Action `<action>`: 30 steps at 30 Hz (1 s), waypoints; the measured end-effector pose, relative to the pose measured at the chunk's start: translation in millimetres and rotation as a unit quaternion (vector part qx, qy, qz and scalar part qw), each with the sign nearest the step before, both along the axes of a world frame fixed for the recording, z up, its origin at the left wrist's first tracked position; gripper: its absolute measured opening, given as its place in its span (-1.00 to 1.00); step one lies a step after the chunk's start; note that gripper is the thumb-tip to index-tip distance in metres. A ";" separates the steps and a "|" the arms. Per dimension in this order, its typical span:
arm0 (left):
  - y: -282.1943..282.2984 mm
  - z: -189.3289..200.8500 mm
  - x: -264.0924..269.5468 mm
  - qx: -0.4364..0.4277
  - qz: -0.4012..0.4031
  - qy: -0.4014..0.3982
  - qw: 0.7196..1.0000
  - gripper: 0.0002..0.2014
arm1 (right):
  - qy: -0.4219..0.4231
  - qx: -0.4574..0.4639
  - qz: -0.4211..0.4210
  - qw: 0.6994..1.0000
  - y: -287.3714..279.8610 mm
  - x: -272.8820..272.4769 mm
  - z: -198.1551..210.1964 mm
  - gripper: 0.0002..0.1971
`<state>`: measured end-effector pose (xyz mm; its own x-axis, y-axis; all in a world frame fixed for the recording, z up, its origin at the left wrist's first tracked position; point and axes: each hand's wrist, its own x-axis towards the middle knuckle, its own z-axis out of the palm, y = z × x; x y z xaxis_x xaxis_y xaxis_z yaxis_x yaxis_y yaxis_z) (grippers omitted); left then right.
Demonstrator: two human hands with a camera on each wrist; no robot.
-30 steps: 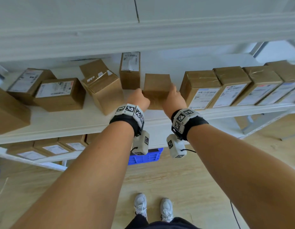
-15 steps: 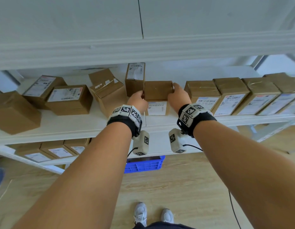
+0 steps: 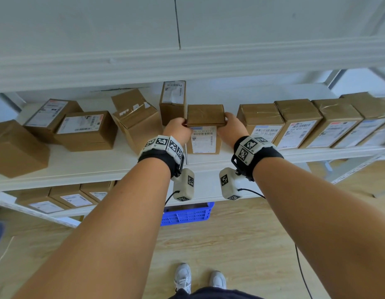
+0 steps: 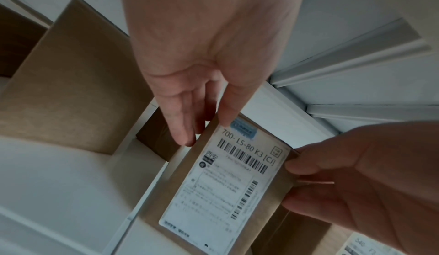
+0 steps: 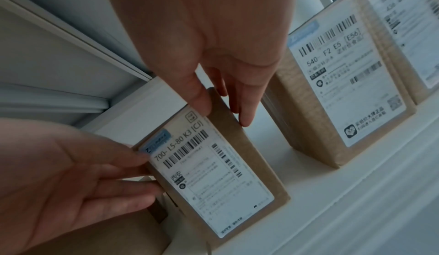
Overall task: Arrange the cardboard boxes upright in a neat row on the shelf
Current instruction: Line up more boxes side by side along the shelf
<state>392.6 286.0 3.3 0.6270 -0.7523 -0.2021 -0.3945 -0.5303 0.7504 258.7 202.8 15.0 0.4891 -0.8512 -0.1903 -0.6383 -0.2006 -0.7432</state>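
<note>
Head view: I see the box (image 3: pixel 205 128) standing upright near the front edge of the white shelf (image 3: pixel 79 167), label side toward me.
Box look: plain brown cardboard, tall and narrow, with a taped top. A white shipping label with barcodes covers most of the front and has a small blue patch at its top corner. On the wrist views I read "700- L5-80 K3 [CJ]".
Box position: a clear gap separates it from the row of upright boxes (image 3: pixel 299 124) on its right. A taller upright box (image 3: pixel 172 102) stands behind it to the left; I cannot tell whether they touch.
Left hand (image 3: pixel 177 131): pinches the box's upper left corner, thumb on the front by the blue patch, fingers laid down the left side.
Right hand (image 3: pixel 231 130): pinches the upper right corner, thumb on the front edge, fingers along the right side.
Row: the boxes stand side by side, labels forward.
Left of the box: a tilted box with a loose flap (image 3: pixel 137 124), then several scattered boxes (image 3: pixel 88 130) lying at mixed angles.
Floor: a blue crate (image 3: pixel 187 214) under the shelving.
</note>
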 end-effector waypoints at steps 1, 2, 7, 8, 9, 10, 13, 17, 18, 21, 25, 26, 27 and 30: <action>0.1 1.1 -1.7 0.001 0.010 0.003 1.000 -0.63 | 0.001 -0.002 0.003 1.000 0.3 0.2 -0.3 -0.44; 0.4 1.8 -3.1 0.000 0.021 0.008 1.000 -0.51 | 0.002 -0.004 0.005 1.000 0.7 0.7 -0.8 -0.45; -3.7 5.6 -9.2 -0.012 -0.008 -0.025 1.000 -0.17 | 0.001 -0.071 -0.005 0.997 -2.3 -3.2 6.1 -0.42; -5.1 6.5 -10.7 -0.004 -0.025 -0.054 0.998 -0.15 | -0.005 -0.092 -0.011 0.996 -4.8 -5.1 9.0 -0.38; -6.4 8.4 -13.6 0.005 -0.043 -0.085 0.995 -0.14 | -0.012 -0.115 -0.015 0.993 -7.5 -8.1 12.8 -0.37; -8.0 9.1 -15.6 0.017 -0.062 -0.118 0.991 -0.13 | -0.020 -0.141 -0.019 0.990 -10.5 -10.8 16.2 -0.38; -14.1 9.0 -23.7 0.064 -0.122 -0.224 0.965 -0.12 | -0.034 -0.213 -0.032 0.976 -23.2 -22.3 22.6 -0.48; -21.5 -1.0 -34.2 0.103 -0.149 -0.264 0.947 -0.19 | 0.079 -0.233 -0.013 0.969 -44.3 -43.7 21.6 -0.56; -22.2 -2.9 -37.2 0.095 -0.141 -0.256 0.952 -0.23 | 0.118 -0.234 0.006 0.965 -48.7 -48.6 20.3 -0.57; -25.0 -4.7 -46.5 0.077 -0.122 -0.255 0.956 -0.30 | 0.183 -0.195 0.053 0.962 -57.6 -60.4 15.1 -0.57; -29.5 -4.8 -58.2 0.076 -0.123 -0.265 0.953 -0.32 | 0.155 -0.172 0.069 0.970 -61.2 -69.4 8.8 -0.53; -30.5 -5.0 -61.2 0.074 -0.123 -0.268 0.953 -0.33 | 0.153 -0.171 0.073 0.971 -61.6 -70.6 8.2 -0.52; -31.7 -5.4 -64.8 0.074 -0.121 -0.271 0.952 -0.33 | 0.152 -0.168 0.078 0.971 -62.5 -72.3 7.8 -0.51; -36.1 -5.5 -75.0 0.077 -0.121 -0.273 0.951 -0.33 | 0.133 -0.165 0.083 0.974 -62.9 -76.1 7.5 -0.52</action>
<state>317.6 249.9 -2.2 0.4826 -0.8757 -0.0153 -0.8274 -0.4615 0.3199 182.6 139.8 22.5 0.5964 -0.8005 -0.0593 -0.7375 -0.5173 -0.4341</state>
